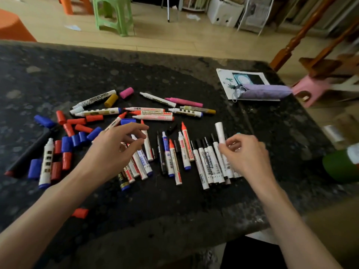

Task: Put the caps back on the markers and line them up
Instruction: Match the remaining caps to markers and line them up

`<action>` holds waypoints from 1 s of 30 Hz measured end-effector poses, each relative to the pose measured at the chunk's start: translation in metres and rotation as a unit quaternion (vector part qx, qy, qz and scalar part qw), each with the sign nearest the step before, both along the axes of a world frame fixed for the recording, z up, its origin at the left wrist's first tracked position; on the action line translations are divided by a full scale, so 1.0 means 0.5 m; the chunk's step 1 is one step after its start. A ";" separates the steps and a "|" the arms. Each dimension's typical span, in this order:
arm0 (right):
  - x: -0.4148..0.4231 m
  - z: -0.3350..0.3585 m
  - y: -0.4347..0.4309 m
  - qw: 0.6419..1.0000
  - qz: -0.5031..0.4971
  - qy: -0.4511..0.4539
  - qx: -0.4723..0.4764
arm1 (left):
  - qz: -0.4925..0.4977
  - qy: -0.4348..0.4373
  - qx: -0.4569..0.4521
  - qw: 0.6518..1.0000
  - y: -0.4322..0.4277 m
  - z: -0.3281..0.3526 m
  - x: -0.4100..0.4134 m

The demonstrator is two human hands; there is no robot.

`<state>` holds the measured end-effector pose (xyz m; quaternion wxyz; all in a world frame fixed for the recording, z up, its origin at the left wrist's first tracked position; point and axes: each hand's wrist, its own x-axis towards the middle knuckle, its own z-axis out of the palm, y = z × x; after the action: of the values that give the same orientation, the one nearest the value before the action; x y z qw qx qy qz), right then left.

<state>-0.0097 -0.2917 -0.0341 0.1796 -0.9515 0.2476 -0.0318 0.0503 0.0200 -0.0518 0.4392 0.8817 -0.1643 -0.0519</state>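
Several uncapped markers lie on the dark stone table [174, 206]. A row of black-tipped white markers [207, 162] lies side by side at the right. Red- and blue-tipped markers [174, 152] lie loosely in the middle. More markers [153, 113] sit further back. Loose red and blue caps [77, 131] are scattered at the left, with one red cap [80, 212] near the front edge. My right hand [246, 156] pinches a white marker [220, 133] and holds it upright above the row. My left hand [114, 150] hovers with relaxed fingers over the middle markers, holding nothing.
A pink cap [126, 92] and a mustard cap [111, 100] lie at the back. A purple pouch [264, 91] rests on a printed sheet [225, 78] at the back right. A green object [340, 166] sits at the right edge. Stools stand on the floor beyond.
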 end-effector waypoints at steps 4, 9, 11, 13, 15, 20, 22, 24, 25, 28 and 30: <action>-0.002 0.004 -0.086 0.998 -0.054 0.004 -0.034 | 0.002 0.002 0.005 1.000 -0.002 -0.001 0.003; 0.001 -0.020 -0.116 0.998 -0.056 0.036 -0.012 | -0.050 0.003 -0.006 0.999 -0.083 0.015 -0.011; 0.000 -0.023 -0.123 0.997 -0.063 0.036 -0.011 | -0.067 0.006 -0.009 0.998 -0.120 0.016 -0.019; -0.003 -0.022 -0.135 0.996 -0.082 0.022 -0.017 | -0.076 0.004 -0.006 0.997 -0.145 0.015 -0.024; -0.009 -0.020 -0.152 0.994 -0.104 0.014 -0.031 | -0.081 0.000 0.004 0.997 -0.159 0.011 -0.025; -0.011 -0.042 -0.184 0.988 -0.138 0.058 -0.031 | -0.083 0.008 0.021 0.996 -0.160 0.000 -0.028; -0.009 -0.047 -0.183 0.987 -0.143 0.072 -0.026 | -0.079 0.008 0.026 0.996 -0.151 -0.001 -0.029; -0.005 -0.046 -0.178 0.987 -0.142 0.067 -0.042 | -0.073 0.008 0.034 0.997 -0.136 0.000 -0.026; -0.002 -0.045 -0.173 0.987 -0.137 0.057 -0.057 | -0.069 0.009 0.037 0.997 -0.128 -0.001 -0.024; 0.017 -0.042 -0.147 0.994 -0.083 0.013 -0.076 | -0.048 0.009 0.037 0.998 -0.098 -0.003 -0.011; 0.038 -0.041 -0.118 0.998 -0.021 -0.010 -0.058 | -0.038 0.011 0.038 0.999 -0.077 -0.005 -0.004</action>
<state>0.0094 -0.3507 -0.0543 0.1263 -0.9545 0.2636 -0.0597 0.0483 -0.0186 -0.0542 0.4052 0.8901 -0.1908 -0.0840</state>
